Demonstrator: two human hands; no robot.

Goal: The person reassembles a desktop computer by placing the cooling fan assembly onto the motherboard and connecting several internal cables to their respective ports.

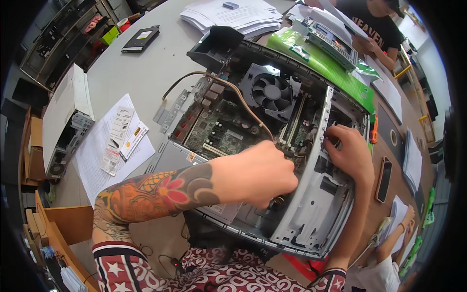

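1. Maroon short sleeve with white stars and a dark striped hem (119, 265): located at the lower left edge, around the left arm.
2. Left hand (260, 175): back upward, fingers curled inward as a fist, over the computer interior. Whether the fingers grip anything cannot be told.
3. Right hand (352, 153): fingers bent, tips at the far side of the silver sheet-metal crossbar (302, 190). Contact and grip cannot be told.
4. Open, rectangular grey metal computer case (253, 239): lies directly beneath both hands, its near edge by the person's lap. Its folded edges carry small slots.
5. Interior: flat circuit board (228, 138) with raised blocky parts; round black plastic fan (272, 92) with curved blades in a square-cornered mount; slim brown cable (242, 100) arched across the board.
6. Angular, hollow black plastic piece (217, 46): at the far left corner of the case.
7. Smooth, pale grey table (168, 61): carries a flat black drive (140, 40), loose white paper sheets (95, 173) and a slim white metal computer case (68, 109) standing at left.
8. Glossy green plastic sheeting (357, 95): beyond the open case.
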